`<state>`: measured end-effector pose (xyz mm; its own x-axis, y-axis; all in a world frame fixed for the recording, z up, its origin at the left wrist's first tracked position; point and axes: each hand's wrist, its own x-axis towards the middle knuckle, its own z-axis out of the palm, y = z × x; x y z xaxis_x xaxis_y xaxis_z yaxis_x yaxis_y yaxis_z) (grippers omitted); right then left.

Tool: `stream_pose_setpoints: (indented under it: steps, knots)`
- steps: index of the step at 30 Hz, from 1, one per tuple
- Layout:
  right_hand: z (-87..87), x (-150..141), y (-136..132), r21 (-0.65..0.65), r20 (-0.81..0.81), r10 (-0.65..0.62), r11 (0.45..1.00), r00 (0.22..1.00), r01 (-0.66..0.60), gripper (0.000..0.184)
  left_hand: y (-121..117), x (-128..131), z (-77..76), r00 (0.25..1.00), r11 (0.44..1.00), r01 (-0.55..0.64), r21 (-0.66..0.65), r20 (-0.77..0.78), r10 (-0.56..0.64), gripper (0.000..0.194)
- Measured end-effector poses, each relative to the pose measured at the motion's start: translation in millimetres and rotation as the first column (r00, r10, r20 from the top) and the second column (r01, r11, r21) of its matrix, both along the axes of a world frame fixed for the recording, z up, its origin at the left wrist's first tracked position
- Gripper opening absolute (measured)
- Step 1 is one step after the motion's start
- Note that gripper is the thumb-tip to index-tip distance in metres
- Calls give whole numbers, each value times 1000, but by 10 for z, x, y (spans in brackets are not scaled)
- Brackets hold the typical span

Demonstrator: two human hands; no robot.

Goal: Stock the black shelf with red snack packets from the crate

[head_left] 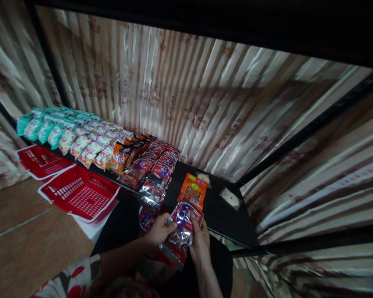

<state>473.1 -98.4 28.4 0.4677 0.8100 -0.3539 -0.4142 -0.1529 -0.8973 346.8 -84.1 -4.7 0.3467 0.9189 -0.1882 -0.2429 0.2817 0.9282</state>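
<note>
Between my two hands is a red and purple snack packet [184,219] with a clear, shiny lower part. My left hand [161,228] pinches its left edge, and my right hand [199,238] grips its right side with the thumb on the front. Other red packets [147,219] lie on my lap, partly hidden by my left hand and the held packet. Just beyond my hands an orange packet [192,190] lies on the black shelf [216,215]. To its left, similar red packets [161,167] form rows, the nearest showing silvery ends.
Teal bags [54,132], white bags [88,151] and orange-black bags [119,157] fill the shelf's left side. Two small pale packets sit at right, one a flat white packet [230,198]. A red basket [83,192] stands on the floor. Black posts and a curtain [180,91] enclose the shelf.
</note>
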Motion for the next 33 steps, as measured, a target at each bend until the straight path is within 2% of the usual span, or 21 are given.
stream_pose_setpoints:
  steps: [2,6,10,13,16,21,28,33]
  knots:
    - [-4,-70,-47,-3,-36,51,999,998,-51,61,5,2,15,1000,1000,-9,14,3,9,32]
    - [-38,-169,-124,4,-44,137,991,990,-137,49,44,1,-36,998,998,-52,32,-32,53,31]
    - [-75,-203,-164,16,-37,194,981,980,-194,45,73,-14,-116,988,993,-96,66,-118,103,29]
    - [-91,-211,-175,-8,-15,180,984,984,-180,46,74,-31,-124,981,990,-103,98,-153,117,27]
    - [-98,-229,-178,-29,2,139,990,990,-139,48,76,-45,-91,979,987,-105,118,-164,124,26]
    - [-58,-302,-152,-41,31,144,989,989,-143,48,133,-83,12,972,986,-124,116,-187,144,26]
    - [37,-400,41,-5,20,156,988,988,-156,45,302,-186,209,958,983,-142,113,-233,165,22]
    - [66,-433,205,-22,10,159,987,987,-158,47,455,-205,200,957,983,-140,117,-241,164,21]
